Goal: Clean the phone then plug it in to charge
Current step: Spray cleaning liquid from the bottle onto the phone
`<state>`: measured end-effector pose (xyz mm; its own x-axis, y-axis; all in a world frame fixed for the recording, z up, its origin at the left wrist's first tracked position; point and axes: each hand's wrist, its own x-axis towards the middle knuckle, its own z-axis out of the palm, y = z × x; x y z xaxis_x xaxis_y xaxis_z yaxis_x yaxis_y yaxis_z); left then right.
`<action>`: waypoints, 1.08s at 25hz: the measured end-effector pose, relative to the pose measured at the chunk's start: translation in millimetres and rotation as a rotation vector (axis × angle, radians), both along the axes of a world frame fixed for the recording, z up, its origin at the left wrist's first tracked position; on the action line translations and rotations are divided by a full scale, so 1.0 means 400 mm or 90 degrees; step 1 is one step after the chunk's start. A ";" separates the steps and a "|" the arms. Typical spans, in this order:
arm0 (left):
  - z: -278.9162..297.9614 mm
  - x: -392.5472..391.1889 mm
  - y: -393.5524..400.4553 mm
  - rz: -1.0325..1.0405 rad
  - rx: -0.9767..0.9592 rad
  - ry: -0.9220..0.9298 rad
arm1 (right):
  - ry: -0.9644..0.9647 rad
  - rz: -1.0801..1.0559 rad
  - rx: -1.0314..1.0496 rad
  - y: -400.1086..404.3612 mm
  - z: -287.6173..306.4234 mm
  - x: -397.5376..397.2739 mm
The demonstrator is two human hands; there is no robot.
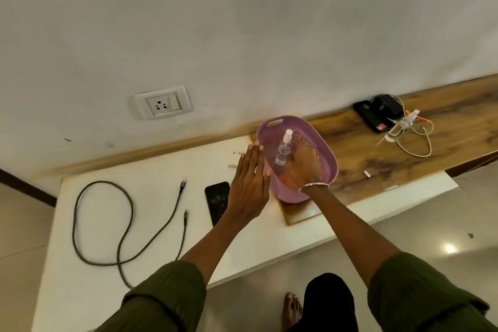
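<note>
A black phone (217,201) lies face up on the white table (151,234), partly hidden by my left wrist. A dark charging cable (126,221) lies looped to its left, both plugs free. My right hand (301,167) is inside the purple basket (322,148), shut on a clear spray bottle (283,149) with a white cap. My left hand (249,183) rests flat, fingers straight, against the basket's left rim. A white wall socket (163,102) sits above the table.
The basket stands on a wooden board (377,148) that runs to the right. At its far end lie black devices (377,113), a second spray bottle (404,125) and a pale cable (420,143). My bare foot (291,310) is on the tiled floor below.
</note>
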<state>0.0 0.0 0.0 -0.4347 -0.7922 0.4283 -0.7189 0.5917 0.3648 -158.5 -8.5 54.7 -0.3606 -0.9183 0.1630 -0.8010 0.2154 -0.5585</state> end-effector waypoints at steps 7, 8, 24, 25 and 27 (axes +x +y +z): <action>0.010 -0.049 -0.029 -0.017 0.036 0.032 | -0.118 -0.077 0.059 -0.072 -0.039 -0.010; 0.006 -0.047 -0.034 -0.016 0.036 0.035 | -0.126 -0.087 0.056 -0.076 -0.041 -0.010; 0.215 0.049 -0.021 0.007 -0.045 0.063 | -0.054 0.019 -0.095 0.001 0.174 0.034; 0.234 0.064 -0.018 0.009 -0.062 0.062 | -0.049 0.040 -0.096 0.009 0.191 0.057; 0.272 0.097 -0.003 0.015 -0.093 0.070 | -0.051 0.076 -0.104 0.028 0.215 0.114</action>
<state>39.0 -1.1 108.6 -0.3606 -0.7273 0.5839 -0.6937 0.6276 0.3534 -112.7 2.7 140.7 -0.2692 -0.9192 0.2875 -0.7666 0.0238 -0.6417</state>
